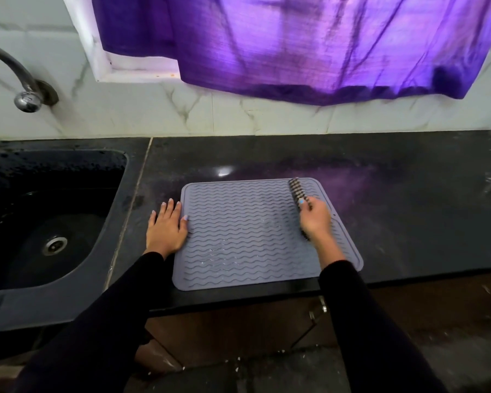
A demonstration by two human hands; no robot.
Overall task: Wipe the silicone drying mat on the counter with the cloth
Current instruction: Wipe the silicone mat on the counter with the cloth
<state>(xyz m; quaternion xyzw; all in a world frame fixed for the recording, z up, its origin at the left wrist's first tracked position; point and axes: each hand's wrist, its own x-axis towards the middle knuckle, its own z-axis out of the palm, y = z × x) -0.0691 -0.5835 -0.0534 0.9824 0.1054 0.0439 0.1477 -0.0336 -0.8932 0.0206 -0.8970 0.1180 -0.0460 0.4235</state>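
A: What's nearest?

B: Two black sleeves [102, 316] reaching over the counter [380, 222] edge.

A: And the hands?

B: The left hand [166, 226] lies flat, fingers spread, on the counter, its thumb touching the left edge of the grey silicone mat [238, 236]. The right hand [315, 218] is closed around a striped cloth [296, 190], pressed on the mat's far right part.

A: Beyond?

B: A dark sink [54, 217] at left, a tap [20, 78], and a purple curtain [309, 43].

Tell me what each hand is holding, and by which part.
The right hand grips a striped cloth near its nearer end; the far end lies on the mat. The left hand holds nothing, resting flat at the mat's left edge.
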